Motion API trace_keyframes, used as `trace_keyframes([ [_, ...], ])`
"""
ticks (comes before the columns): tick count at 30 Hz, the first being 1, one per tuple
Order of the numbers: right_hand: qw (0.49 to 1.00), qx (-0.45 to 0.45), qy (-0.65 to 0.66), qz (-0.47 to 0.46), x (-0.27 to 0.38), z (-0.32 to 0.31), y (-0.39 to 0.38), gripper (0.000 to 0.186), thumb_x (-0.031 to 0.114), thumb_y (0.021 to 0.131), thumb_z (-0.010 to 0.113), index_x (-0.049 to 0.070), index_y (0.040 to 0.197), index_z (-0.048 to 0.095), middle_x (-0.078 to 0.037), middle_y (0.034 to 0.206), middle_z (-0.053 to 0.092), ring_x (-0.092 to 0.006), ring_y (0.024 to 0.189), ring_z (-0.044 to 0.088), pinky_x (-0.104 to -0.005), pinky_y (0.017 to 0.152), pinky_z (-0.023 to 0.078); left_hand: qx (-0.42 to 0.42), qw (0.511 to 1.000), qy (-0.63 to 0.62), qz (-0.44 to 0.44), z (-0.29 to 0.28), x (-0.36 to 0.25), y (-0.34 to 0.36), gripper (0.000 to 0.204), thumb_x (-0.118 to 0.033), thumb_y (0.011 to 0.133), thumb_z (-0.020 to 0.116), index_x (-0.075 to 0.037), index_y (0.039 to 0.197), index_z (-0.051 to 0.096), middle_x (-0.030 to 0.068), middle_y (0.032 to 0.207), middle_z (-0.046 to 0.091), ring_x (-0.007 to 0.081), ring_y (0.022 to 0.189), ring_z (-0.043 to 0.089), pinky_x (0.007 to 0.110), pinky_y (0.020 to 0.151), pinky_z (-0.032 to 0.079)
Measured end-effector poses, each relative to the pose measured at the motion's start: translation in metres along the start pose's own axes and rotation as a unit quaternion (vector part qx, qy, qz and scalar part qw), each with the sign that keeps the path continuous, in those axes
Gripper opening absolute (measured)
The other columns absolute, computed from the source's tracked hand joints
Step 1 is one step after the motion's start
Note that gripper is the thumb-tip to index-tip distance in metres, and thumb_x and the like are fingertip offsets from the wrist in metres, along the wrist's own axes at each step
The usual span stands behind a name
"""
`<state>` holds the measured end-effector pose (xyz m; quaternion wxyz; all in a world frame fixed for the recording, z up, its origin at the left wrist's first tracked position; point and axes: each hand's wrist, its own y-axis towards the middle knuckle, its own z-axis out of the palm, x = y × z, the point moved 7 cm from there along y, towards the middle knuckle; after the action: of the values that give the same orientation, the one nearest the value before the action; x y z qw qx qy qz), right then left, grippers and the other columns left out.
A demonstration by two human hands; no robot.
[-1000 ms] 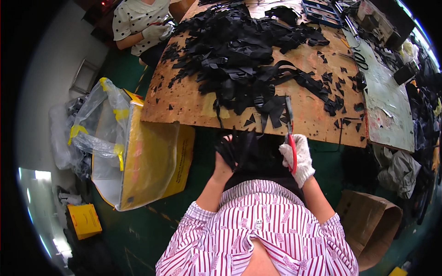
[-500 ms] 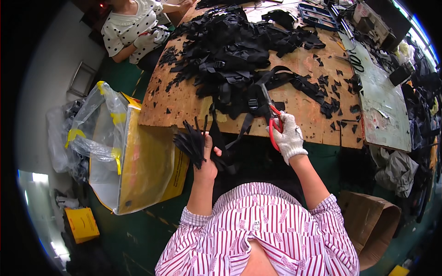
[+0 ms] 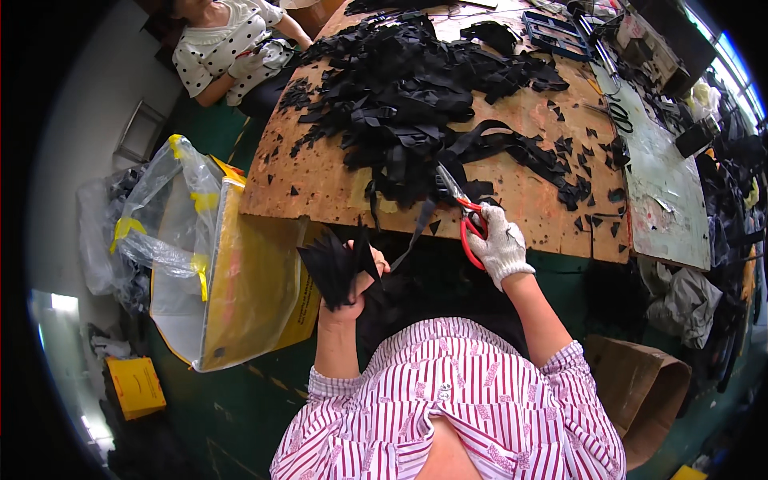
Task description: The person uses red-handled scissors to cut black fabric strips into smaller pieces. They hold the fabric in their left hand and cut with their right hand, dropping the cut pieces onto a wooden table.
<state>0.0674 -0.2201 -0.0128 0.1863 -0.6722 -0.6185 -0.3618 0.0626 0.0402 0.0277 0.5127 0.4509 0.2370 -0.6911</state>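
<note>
My bare left hand [image 3: 364, 276] is closed round a fanned bundle of black strap pieces [image 3: 334, 268], just off the table's front edge. From beside that hand a black strap [image 3: 419, 232] runs up onto the table. In a white knit glove, my right hand [image 3: 502, 246] grips red-handled scissors [image 3: 472, 228] by their loops. The scissor blades point up and left, over the near edge of a heap of black straps [image 3: 400, 104]. Whether the blades touch a strap, I cannot tell. The lower part of my left hand's strap blends into dark shadow.
The wooden table [image 3: 520, 208] carries scattered black triangular scraps. Black-handled scissors [image 3: 620, 116] and a blue tray [image 3: 556, 34] lie farther right. A yellow bin with a clear liner [image 3: 256, 280] stands left, a cardboard box [image 3: 632, 392] lower right. A co-worker [image 3: 232, 56] sits at the far left.
My left hand has shifted slightly left with the bundle, which now fans wider. The strap from it is straighter. The scissors have tilted left, and the buckle seen before beside their blades no longer shows clearly.
</note>
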Motion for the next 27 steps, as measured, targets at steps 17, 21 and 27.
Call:
trace_keyframes([
  [17, 0.864, -0.097, 0.395, 0.297, -0.059, -0.033, -0.068, 0.039, 0.012, 0.079, 0.072, 0.003, 0.106, 0.045, -0.006, 0.086, 0.061, -0.0077, 0.064, 0.057, -0.0191, 0.047, 0.048, 0.206, 0.734, 0.635, 0.124, 0.081, 0.103, 0.069, 0.049, 0.016, 0.064, 0.052, 0.001, 0.110, 0.054, 0.0152, 0.129, 0.048, 0.0332, 0.104, 0.056, 0.037, 0.085, 0.047],
  [21, 0.851, -0.116, 0.410, 0.308, -0.065, -0.034, -0.074, 0.039, 0.012, 0.078, 0.072, 0.002, 0.105, 0.044, -0.006, 0.084, 0.061, -0.0075, 0.061, 0.056, -0.0193, 0.046, 0.048, 0.225, 0.693, 0.678, 0.098, 0.080, 0.120, 0.074, 0.051, 0.016, 0.061, 0.052, 0.001, 0.111, 0.054, 0.0133, 0.129, 0.048, 0.0323, 0.103, 0.056, 0.038, 0.083, 0.046],
  [27, 0.852, -0.105, 0.414, 0.303, -0.060, -0.032, -0.077, 0.038, 0.011, 0.078, 0.072, 0.002, 0.103, 0.044, -0.005, 0.083, 0.060, -0.0067, 0.058, 0.054, -0.0190, 0.046, 0.047, 0.186, 0.742, 0.626, 0.151, 0.075, 0.113, 0.064, 0.047, 0.014, 0.062, 0.054, 0.001, 0.107, 0.054, 0.0150, 0.108, 0.055, 0.0347, 0.097, 0.056, 0.039, 0.082, 0.046],
])
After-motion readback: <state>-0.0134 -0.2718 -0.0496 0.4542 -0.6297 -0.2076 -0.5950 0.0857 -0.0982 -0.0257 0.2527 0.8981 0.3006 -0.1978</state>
